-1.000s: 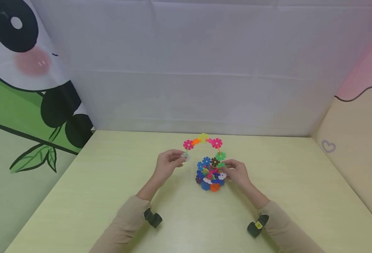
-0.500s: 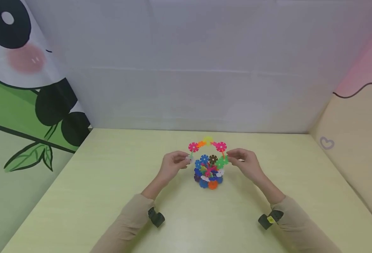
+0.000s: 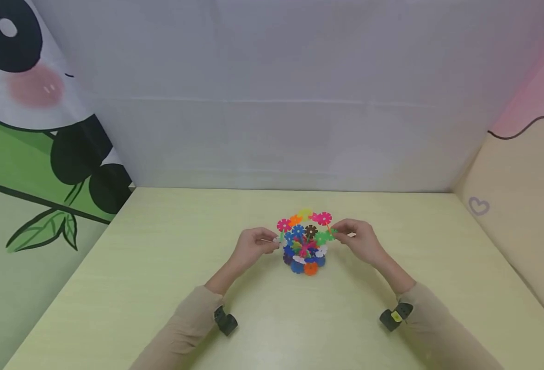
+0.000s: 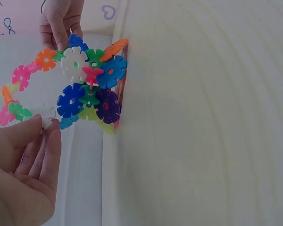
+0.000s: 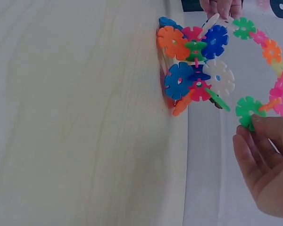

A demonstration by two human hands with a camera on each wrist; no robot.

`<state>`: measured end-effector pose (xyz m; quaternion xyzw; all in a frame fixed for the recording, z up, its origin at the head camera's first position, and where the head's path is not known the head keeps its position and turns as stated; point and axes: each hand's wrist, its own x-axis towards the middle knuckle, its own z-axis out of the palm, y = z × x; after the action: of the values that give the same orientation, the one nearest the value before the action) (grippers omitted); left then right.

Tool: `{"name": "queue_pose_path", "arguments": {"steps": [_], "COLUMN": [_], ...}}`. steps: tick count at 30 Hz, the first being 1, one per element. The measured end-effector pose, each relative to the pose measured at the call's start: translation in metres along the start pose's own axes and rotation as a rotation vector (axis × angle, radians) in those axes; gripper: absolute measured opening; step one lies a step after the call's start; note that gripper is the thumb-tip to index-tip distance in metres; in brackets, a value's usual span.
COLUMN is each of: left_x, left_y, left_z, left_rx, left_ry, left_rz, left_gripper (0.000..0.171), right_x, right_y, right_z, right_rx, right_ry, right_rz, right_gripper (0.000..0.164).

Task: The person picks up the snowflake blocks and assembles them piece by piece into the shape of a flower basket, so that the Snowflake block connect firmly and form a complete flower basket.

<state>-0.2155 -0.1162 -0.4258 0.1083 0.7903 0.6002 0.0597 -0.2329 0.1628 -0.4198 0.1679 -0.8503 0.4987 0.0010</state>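
A rounded cluster of interlocking snowflake discs (image 3: 305,252) in several colours stands on the table. Above it curves a chain of discs (image 3: 305,214) in pink, orange, yellow and green, like a handle. My left hand (image 3: 253,247) pinches a white disc (image 4: 45,113) at the chain's left end, close beside the cluster. Thumb and fingers of my right hand (image 3: 359,240) pinch a green disc (image 5: 248,112) on the chain's right side. Another green disc (image 3: 321,238) sits on the cluster's right edge. Whether the white disc touches the cluster, I cannot tell.
The pale wooden table (image 3: 161,267) extends around the cluster on all sides. A plain light back wall (image 3: 272,128) rises behind it. Printed cartoon panels flank it, a green and black one (image 3: 22,154) at left and a beige and pink one (image 3: 526,180) at right.
My right hand has left the disc low on the cluster's right and now pinches the chain's green disc higher up. The chain has come down towards the cluster, my left hand lowering slightly rightward with it.
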Motion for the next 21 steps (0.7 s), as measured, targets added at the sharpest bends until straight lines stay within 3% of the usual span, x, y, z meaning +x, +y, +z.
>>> {"name": "queue_pose_path", "arguments": {"steps": [11, 21], "left_x": [0.011, 0.017], "left_y": [0.001, -0.002], "left_z": [-0.002, -0.001], "left_rx": [0.034, 0.044], "left_ry": [0.074, 0.087], "left_rz": [0.042, 0.016], "left_gripper": [0.018, 0.017], "right_x": [0.013, 0.014], "right_y": [0.006, 0.010], "right_z": [0.004, 0.005], "right_rx": [-0.019, -0.040], "right_ry": [0.014, 0.008], "right_rz": [-0.006, 0.002], "right_gripper": [0.014, 0.013]}}
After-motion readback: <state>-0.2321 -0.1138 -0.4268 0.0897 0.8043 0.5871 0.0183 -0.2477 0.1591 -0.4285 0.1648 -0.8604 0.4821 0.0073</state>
